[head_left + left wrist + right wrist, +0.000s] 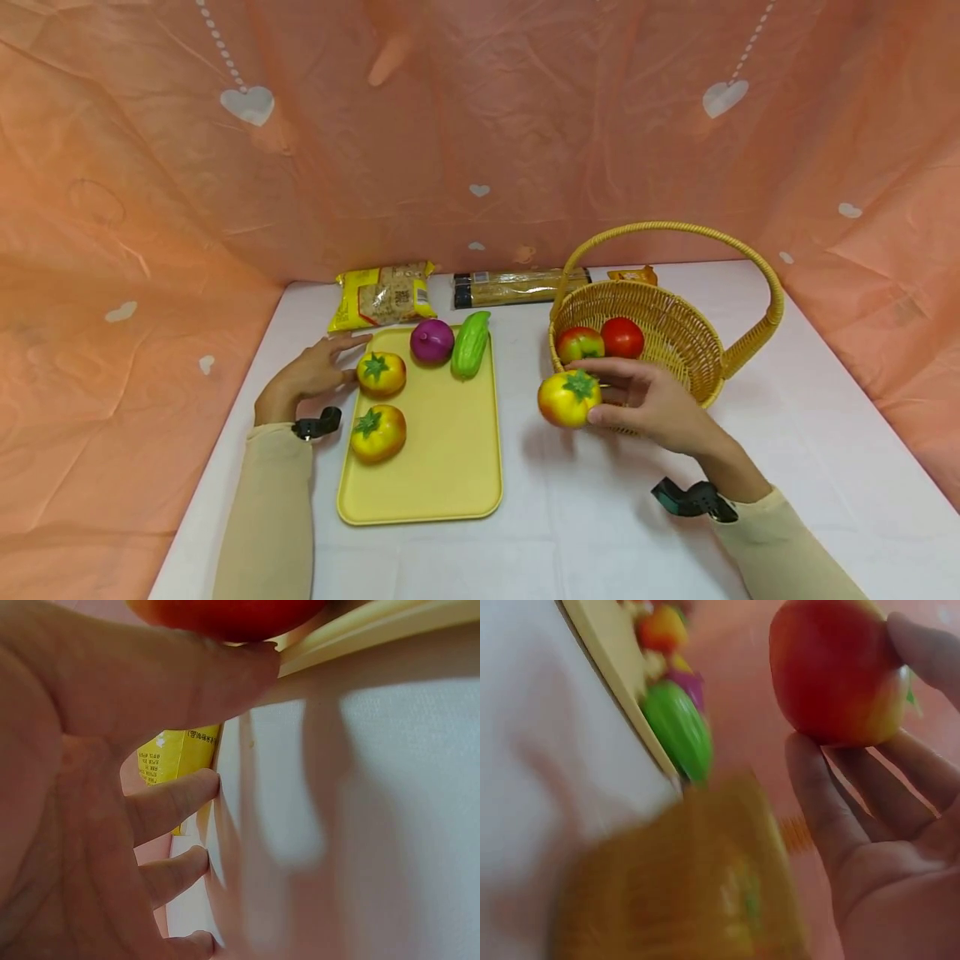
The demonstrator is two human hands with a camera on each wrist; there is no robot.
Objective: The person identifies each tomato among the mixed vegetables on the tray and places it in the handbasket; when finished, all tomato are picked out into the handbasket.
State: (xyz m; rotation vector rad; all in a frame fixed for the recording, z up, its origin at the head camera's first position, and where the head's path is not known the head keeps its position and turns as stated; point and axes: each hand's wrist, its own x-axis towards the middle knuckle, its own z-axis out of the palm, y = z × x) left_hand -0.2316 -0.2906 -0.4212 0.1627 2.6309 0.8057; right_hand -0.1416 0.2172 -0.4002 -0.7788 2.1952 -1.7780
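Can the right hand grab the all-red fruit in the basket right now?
Probably not: the right hand already holds a yellow-red fruit, though the all-red fruit lies uncovered in the basket.

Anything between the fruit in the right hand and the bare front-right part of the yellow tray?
Nothing visible blocks it: in the head view, only white tablecloth lies between the fruit in the right hand and the tray's right rim. The green vegetable sits farther back on the tray, off that line.

A yellow bag, long pack and orange packet lie before a peach curtain.
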